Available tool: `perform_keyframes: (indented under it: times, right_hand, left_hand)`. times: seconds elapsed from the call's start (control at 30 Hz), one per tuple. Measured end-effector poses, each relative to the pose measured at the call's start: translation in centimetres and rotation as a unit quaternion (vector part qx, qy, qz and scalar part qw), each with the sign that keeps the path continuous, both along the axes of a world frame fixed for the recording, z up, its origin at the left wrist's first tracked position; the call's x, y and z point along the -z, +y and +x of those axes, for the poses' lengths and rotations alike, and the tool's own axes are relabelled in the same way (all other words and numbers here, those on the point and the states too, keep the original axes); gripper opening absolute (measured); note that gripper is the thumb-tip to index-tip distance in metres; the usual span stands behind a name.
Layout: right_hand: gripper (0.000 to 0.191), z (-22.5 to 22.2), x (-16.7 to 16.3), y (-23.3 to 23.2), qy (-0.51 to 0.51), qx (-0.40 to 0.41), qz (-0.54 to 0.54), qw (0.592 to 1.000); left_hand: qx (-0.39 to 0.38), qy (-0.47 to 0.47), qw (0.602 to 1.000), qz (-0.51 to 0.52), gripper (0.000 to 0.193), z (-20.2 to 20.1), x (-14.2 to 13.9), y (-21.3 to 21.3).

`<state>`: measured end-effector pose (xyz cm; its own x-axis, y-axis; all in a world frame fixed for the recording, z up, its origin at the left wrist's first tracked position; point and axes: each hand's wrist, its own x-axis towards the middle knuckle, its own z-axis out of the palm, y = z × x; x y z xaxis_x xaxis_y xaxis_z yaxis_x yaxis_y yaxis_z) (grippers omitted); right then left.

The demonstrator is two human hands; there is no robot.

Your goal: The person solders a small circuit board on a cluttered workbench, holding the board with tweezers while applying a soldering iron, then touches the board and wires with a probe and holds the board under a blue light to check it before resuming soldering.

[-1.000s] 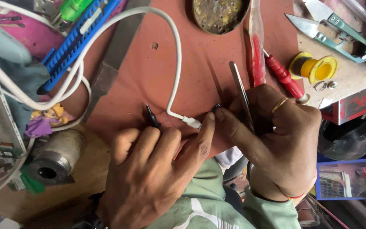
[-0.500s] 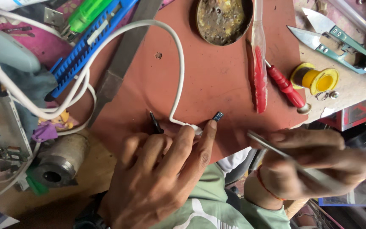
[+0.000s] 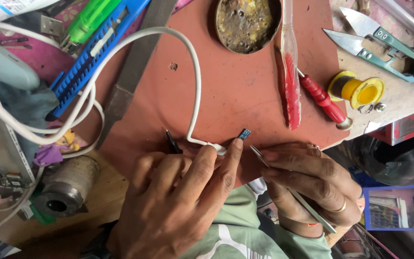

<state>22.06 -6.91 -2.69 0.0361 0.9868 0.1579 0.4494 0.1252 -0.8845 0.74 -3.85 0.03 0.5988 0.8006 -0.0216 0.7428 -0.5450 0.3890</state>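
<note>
The left hand [image 3: 178, 201] lay palm-down on the reddish work mat [image 3: 245, 96], its fingertips pinning the end of a white cable [image 3: 195, 96] whose small blue connector tip [image 3: 244, 134] protruded just beyond the index finger. The right hand [image 3: 312, 182], immediately beside it, was closed around slim metal tweezers [image 3: 293, 194], their point near the connector. Farther beyond lay a red screwdriver [image 3: 319, 98], a solder spool [image 3: 358, 89] and a flux tin [image 3: 245, 24].

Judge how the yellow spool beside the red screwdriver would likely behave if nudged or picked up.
The yellow spool lies on its side, round flanges touching the bench, so a nudge would probably roll it. It looks small and hollow through the core, so likely light. Its smooth flanges may feel slippery; the red screwdriver might block it.
</note>
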Motion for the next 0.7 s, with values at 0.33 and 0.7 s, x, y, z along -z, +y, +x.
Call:
perform_keyframes:
  times: [0.33, 0.7]
  right_hand:
    - [0.019, -0.2, -0.6, 1.9, -0.012, -0.076, 0.051, 0.996]
    - [0.018, 0.0, -0.6, 2.2, -0.018, -0.088, 0.042, 0.995]
  left_hand:
    - [0.012, -0.006, 1.0, 0.002, 0.039, -0.3, 0.0, 0.4]
    - [-0.01, -0.083, 0.996, 0.031, 0.027, -0.3, 0.3, 1.1]
